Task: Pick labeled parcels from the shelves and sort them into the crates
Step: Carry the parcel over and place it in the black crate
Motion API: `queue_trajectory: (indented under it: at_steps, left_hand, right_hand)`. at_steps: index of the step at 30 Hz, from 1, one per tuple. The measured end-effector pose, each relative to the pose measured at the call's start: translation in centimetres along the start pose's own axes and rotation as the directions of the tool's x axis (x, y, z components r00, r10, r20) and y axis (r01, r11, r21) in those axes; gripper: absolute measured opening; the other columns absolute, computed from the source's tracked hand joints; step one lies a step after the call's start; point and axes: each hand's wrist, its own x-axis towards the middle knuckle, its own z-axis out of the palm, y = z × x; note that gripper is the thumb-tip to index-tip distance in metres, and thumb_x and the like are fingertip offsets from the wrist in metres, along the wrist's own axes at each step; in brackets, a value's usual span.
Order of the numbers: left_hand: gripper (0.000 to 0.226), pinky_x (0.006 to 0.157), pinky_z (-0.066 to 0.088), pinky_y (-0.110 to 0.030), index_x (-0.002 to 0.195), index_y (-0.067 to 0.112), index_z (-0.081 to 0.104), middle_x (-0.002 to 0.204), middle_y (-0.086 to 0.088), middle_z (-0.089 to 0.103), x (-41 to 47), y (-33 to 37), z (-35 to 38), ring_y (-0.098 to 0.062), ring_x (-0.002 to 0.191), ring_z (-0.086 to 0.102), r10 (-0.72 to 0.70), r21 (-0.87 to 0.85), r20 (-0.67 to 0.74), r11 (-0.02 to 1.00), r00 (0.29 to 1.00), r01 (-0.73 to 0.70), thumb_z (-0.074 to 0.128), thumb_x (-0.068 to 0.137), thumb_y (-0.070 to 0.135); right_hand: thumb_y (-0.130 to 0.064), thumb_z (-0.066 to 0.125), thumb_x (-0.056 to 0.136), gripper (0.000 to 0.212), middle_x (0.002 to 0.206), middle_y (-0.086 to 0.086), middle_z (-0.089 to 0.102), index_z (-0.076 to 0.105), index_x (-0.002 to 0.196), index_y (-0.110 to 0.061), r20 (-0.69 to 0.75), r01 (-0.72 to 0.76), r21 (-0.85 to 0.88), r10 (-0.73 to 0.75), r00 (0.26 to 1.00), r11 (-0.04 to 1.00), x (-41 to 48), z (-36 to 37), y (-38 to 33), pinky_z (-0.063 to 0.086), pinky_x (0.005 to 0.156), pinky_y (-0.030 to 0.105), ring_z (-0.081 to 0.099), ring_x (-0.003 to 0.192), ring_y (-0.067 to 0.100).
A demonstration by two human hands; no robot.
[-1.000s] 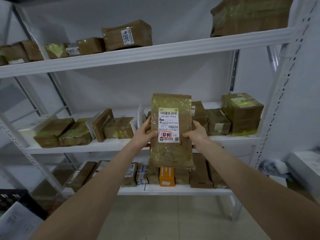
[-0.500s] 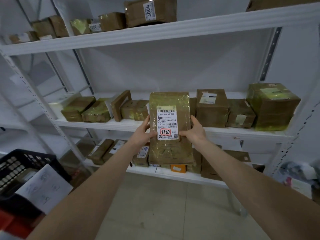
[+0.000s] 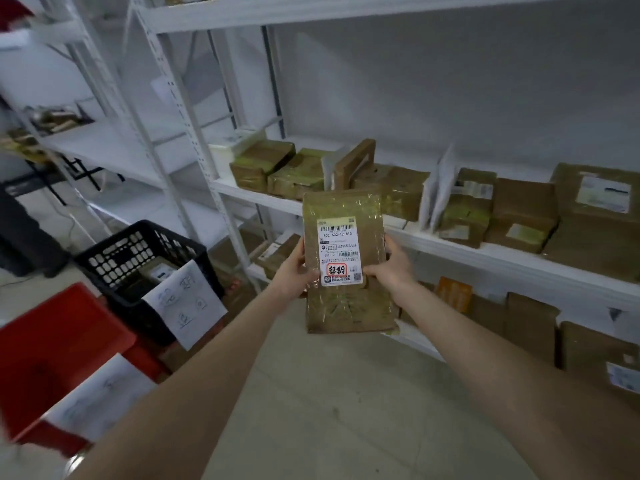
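Parcel (image 3: 346, 306), held at its sides by left grip (image 3: 294, 271) and right grip (image 3: 391, 268), could be missorted between black crate (image 3: 114, 244) and red crate (image 3: 62, 327) if label (image 3: 339, 252) is misread.

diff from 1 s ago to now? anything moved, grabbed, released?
The person turned left with the parcel. The shelves slid right in view, and the black crate and red crate came into view at lower left. Nothing was taken or let go. As before, the left hand and right hand hold the parcel upright by its side edges, with the label toward the camera.
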Motion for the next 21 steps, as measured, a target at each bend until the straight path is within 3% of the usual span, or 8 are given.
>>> queue_trajectory:
  at_steps: [3,5,8,10,16,18,21]
  left_hand:
    - [0.082,0.092,0.046,-0.025,0.152,0.027,0.016,0.13,0.006,0.05,1.4,-2.7,-5.0,-0.009,0.117,0.046,-0.029,-0.022,-0.048,0.999,0.998,0.028,0.06,0.088,0.0]
    - [0.083,0.086,0.047,-0.022,0.153,0.029,0.015,0.138,0.003,0.049,2.8,-5.0,-9.1,-0.011,0.119,0.048,-0.06,-0.013,-0.094,0.998,0.994,0.059,0.06,0.089,0.001]
    - [0.086,0.1,0.048,-0.038,0.152,0.035,0.014,0.143,-0.001,0.049,4.1,-8.3,-14.4,-0.018,0.124,0.052,-0.111,-0.009,-0.161,0.994,0.981,0.111,0.063,0.087,0.006]
    - [0.086,0.101,0.046,-0.049,0.152,0.037,0.015,0.14,-0.002,0.052,4.6,-9.9,-17.4,-0.022,0.125,0.052,-0.135,-0.01,-0.201,0.991,0.97,0.136,0.063,0.087,0.007]
    - [0.08,0.097,0.048,-0.05,0.151,0.037,0.014,0.141,-0.002,0.048,6.7,-14.6,-25.4,-0.025,0.127,0.048,-0.247,-0.094,-0.333,0.969,0.91,0.228,0.059,0.091,0.007]
    - [0.081,0.089,0.053,-0.048,0.15,0.04,0.012,0.143,-0.003,0.045,7.8,-16.2,-27.9,-0.026,0.125,0.049,-0.298,-0.154,-0.358,0.954,0.885,0.258,0.058,0.092,0.008]
    - [0.082,0.066,0.055,-0.032,0.151,0.041,0.009,0.142,-0.004,0.045,10.3,-18.3,-32.2,-0.022,0.11,0.056,-0.364,-0.219,-0.397,0.929,0.842,0.299,0.057,0.093,0.008]
  right_hand:
    - [-0.001,0.073,0.077,0.084,0.138,0.001,0.053,0.034,0.146,-0.03,0.054,-0.007,-0.031,0.009,0.999,0.999,2.6,6.1,-1.4,0.047,0.092,0.039,0.053,0.121,0.024]
    - [-0.005,0.074,0.076,0.088,0.143,0.001,0.048,0.031,0.147,-0.032,0.083,-0.009,-0.062,0.014,0.996,0.998,4.6,11.0,-2.3,0.046,0.099,0.044,0.047,0.128,0.027]
    - [-0.002,0.071,0.08,0.086,0.144,0.003,0.047,0.027,0.149,-0.027,0.13,-0.031,-0.07,0.04,0.991,0.997,6.6,17.3,-3.8,0.043,0.1,0.042,0.047,0.128,0.026]
    - [-0.002,0.071,0.08,0.084,0.143,0.004,0.047,0.027,0.149,-0.025,0.16,-0.046,-0.096,0.061,0.985,0.994,7.9,21.1,-4.6,0.042,0.1,0.043,0.048,0.128,0.027]
    - [0.0,0.07,0.08,0.084,0.142,0.004,0.049,0.028,0.149,-0.026,0.316,-0.005,-0.134,0.047,0.948,0.991,12.4,31.9,-6.7,0.045,0.1,0.043,0.049,0.128,0.026]
    - [0.0,0.072,0.078,0.085,0.142,0.002,0.049,0.03,0.148,-0.027,0.366,0.029,-0.15,0.028,0.93,0.988,14.3,35.3,-7.6,0.046,0.1,0.044,0.05,0.126,0.025]
    - [-0.003,0.072,0.078,0.085,0.143,0.002,0.049,0.031,0.148,-0.029,0.44,0.071,-0.171,0.011,0.898,0.983,17.9,40.9,-8.9,0.05,0.094,0.041,0.053,0.123,0.025]
